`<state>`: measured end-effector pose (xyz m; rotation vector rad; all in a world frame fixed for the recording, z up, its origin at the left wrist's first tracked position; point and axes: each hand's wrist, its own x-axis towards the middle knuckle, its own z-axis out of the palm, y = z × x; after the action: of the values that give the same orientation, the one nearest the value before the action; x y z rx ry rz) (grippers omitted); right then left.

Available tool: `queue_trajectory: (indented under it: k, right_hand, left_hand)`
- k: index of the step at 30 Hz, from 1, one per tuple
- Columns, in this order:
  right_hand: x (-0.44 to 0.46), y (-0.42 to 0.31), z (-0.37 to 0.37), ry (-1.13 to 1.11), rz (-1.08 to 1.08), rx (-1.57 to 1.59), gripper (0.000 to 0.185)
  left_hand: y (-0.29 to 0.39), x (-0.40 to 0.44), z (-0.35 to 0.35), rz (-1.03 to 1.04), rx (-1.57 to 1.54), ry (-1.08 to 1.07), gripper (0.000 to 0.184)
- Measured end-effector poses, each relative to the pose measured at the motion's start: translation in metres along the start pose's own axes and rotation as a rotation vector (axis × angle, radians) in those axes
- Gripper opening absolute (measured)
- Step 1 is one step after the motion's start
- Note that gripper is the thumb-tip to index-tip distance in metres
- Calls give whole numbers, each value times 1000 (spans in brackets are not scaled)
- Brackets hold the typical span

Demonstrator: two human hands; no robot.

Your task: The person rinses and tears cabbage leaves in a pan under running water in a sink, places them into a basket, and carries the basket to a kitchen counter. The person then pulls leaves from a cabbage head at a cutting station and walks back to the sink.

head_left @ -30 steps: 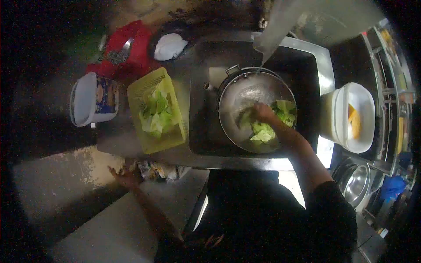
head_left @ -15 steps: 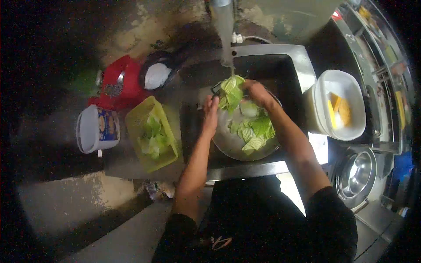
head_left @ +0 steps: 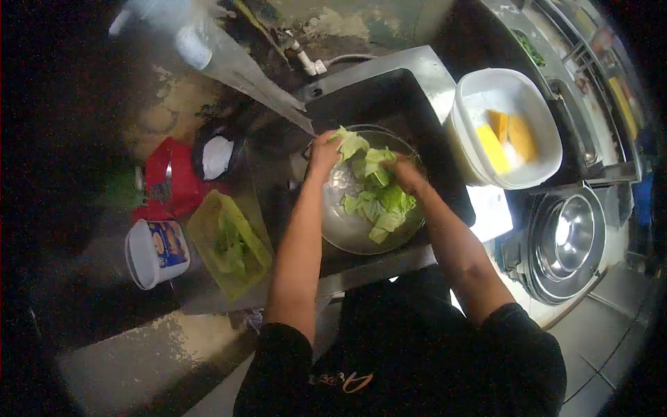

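Note:
A pale green lettuce leaf (head_left: 352,143) is pinched in my left hand (head_left: 324,157), over the far left rim of a round bowl (head_left: 335,226). My right hand (head_left: 407,174) grips more lettuce (head_left: 377,165) above the bowl's right half. Loose lettuce leaves (head_left: 392,208) lie inside, below my right hand. The bowl sits in a dark sink (head_left: 379,94), and what looks like shallow water covers its bottom. From the upper left, a cloth-like tube on the tap (head_left: 260,87) hangs down to near my left hand.
Left of the sink stand a yellow-green basket (head_left: 208,260) with leaves, a white tub (head_left: 142,260), and a red item (head_left: 170,174). At right are a white container (head_left: 462,135) with yellow-orange pieces and stacked metal bowls (head_left: 573,233).
My view has turned and shifted, so the surroundings sit differently. The lettuce held between both hands is now spread, with leaves in each hand, lower over the bowl.

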<state>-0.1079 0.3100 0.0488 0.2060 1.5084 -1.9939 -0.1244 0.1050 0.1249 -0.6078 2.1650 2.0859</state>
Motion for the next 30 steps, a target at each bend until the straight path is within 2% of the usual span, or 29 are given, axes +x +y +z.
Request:
queue_trajectory:
  k: [2, 3, 5, 6, 8, 9, 11, 12, 15, 16, 19, 20, 23, 24, 27, 28, 30]
  right_hand:
    - [26, 40, -19, 52, -30, -216, 35]
    - [31, 48, -21, 77, -42, -325, 35]
    - [-6, 9, 10, 135, -95, -170, 36]
    - [-19, -8, 22, 162, -123, -94, 37]
    - [-2, -2, 20, 26, -280, -162, 36]
    - [3, 0, 18, -38, -356, -195, 36]
    - [-11, -31, 39, -46, -49, 57, 34]
    - [-15, -45, 51, -52, 102, 181, 33]
    - [-7, -53, 70, -37, 8, 175, 31]
    - [0, -47, 70, -58, 17, 157, 31]
    - [16, -36, 64, -154, 79, 97, 31]
    - [18, -36, 61, -208, 123, 86, 30]
    - [-3, -59, 63, -306, 176, 56, 30]
    - [-9, -64, 61, -328, 178, 43, 30]
    - [-1, -57, 52, -217, 167, 66, 33]
    - [5, -51, 46, -181, 139, 52, 34]
    - [9, -45, 42, -104, 90, 33, 35]
  left_hand:
    - [10, -1, 3, -8, 56, 87, 26]
    - [11, 1, 1, -31, 18, 39, 27]
    - [11, 8, -8, -78, -59, -52, 30]
    - [13, 7, -7, 8, 81, 36, 31]
    - [13, 1, -1, 176, 358, 209, 33]
    - [19, -6, 0, 191, 438, 132, 33]
    - [30, -20, 0, 213, 595, -27, 33]
    - [10, -15, -4, 290, 572, -179, 31]
    - [-1, -10, -13, 283, 476, -206, 31]
    - [-33, 22, -28, 395, 374, -67, 35]
    - [-22, 17, -21, 143, 323, 228, 36]
    - [-14, 17, -29, -322, -307, -285, 36]
    - [-3, 10, -34, -378, -411, -547, 30]
    - [10, 1, -23, -138, -199, -403, 25]
    - [13, 15, -22, -118, -2, -392, 23]
    - [20, 17, -19, -188, 198, -368, 21]
    - [26, 15, -20, -226, 252, -520, 23]
